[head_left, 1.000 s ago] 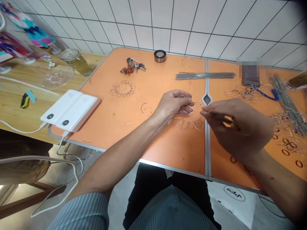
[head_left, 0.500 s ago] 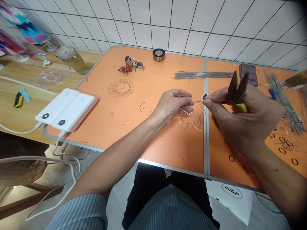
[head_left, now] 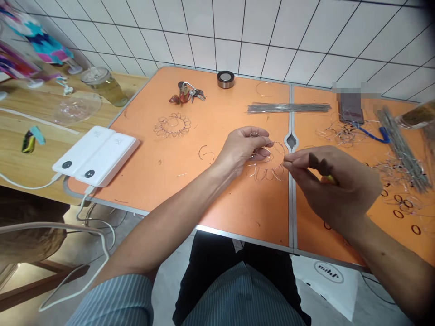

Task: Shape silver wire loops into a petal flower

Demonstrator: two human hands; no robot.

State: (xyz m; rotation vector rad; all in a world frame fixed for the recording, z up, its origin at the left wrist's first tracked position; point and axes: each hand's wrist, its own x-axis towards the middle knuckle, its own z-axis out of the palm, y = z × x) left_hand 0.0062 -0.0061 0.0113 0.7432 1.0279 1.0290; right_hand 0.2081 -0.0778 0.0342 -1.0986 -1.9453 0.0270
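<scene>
Thumb and fingers of my left hand point(head_left: 246, 147) pinch a looped wire ring point(head_left: 267, 172) over the orange table. Its thin loops fan out below and to the right of my fingers. My right hand point(head_left: 335, 183) is closed on pliers point(head_left: 318, 164), which lie across the palm with dark jaws and a bit of yellow handle showing. The tips of its thumb and forefinger meet at the ring's right edge; whether they grip the wire there is too fine to make out. A similar wire ring point(head_left: 172, 125) lies farther left on the table.
A bundle of straight wires point(head_left: 288, 108) lies at the back, beside a phone point(head_left: 351, 107). Wire scraps and small dark rings point(head_left: 398, 214) are spread at the right. Keys point(head_left: 193, 93), a round metal piece point(head_left: 225, 79) and white power banks point(head_left: 97, 156) are to the left.
My right hand has moved down and slightly left, to the ring's right edge. The pliers in it have turned, their jaws now lower and pointing left. My left hand has stayed almost still.
</scene>
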